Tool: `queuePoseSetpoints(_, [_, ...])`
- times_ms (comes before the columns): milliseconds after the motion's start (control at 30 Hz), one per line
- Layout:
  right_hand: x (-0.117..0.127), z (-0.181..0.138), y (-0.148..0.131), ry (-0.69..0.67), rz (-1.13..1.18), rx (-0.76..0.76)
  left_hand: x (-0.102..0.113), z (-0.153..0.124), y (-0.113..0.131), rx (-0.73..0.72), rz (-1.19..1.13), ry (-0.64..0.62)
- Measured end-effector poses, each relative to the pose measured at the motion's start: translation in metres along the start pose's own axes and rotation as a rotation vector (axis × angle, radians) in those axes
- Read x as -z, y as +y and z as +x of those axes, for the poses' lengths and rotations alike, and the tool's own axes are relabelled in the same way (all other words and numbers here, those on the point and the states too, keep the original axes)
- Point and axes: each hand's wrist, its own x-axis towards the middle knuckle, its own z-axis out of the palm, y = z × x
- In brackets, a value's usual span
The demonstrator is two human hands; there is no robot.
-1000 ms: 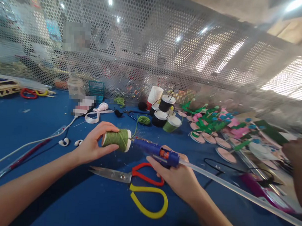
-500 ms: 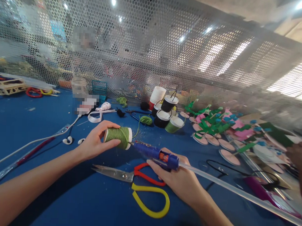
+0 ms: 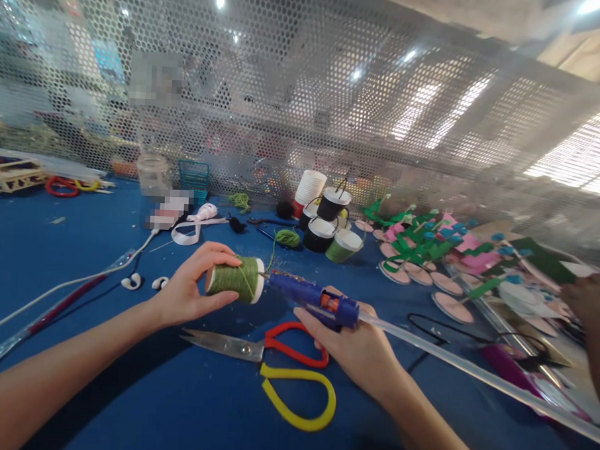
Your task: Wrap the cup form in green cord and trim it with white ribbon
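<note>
My left hand [image 3: 190, 288] grips a spool of green thread [image 3: 234, 279], held sideways above the blue table [image 3: 123, 403]. In my right hand [image 3: 357, 350] is a blue glue gun [image 3: 314, 297] with an orange part, its nozzle touching the spool's white end. A long clear glue stick [image 3: 472, 378] trails from the back of the gun toward the lower right. Scissors [image 3: 269, 356] with one red and one yellow loop lie on the table just under both hands.
Several thread spools and a stack of white cups [image 3: 325, 219] stand behind, beside pink discs with green and blue pieces [image 3: 428, 257]. A white cable [image 3: 63, 284] runs left. A perforated metal screen [image 3: 305, 106] closes the back. Another person's hand [image 3: 591, 324] is at the right edge.
The glue gun's nozzle stays at the spool's end; both hands shifted only slightly. The other person's hand at the right edge moved a little.
</note>
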Motion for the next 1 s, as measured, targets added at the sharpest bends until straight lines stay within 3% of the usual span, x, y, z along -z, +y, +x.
queuePoseSetpoints(400, [0.0003, 0.0053, 0.0013, -0.045, 0.062, -0.094, 0.0008, -0.0006, 0.0065, -0.008, 0.053, -0.079])
queuePoseSetpoints(633, [0.0022, 0.0012, 0.0004, -0.009, 0.023, 0.001, 0.0006, -0.0002, 0.0033, 0.003, 0.049, -0.035])
queuePoseSetpoints(1000, [0.0054, 0.0027, -0.0039, -0.002, -0.027, -0.001, 0.0011, -0.0012, 0.0064, -0.012, 0.072, -0.063])
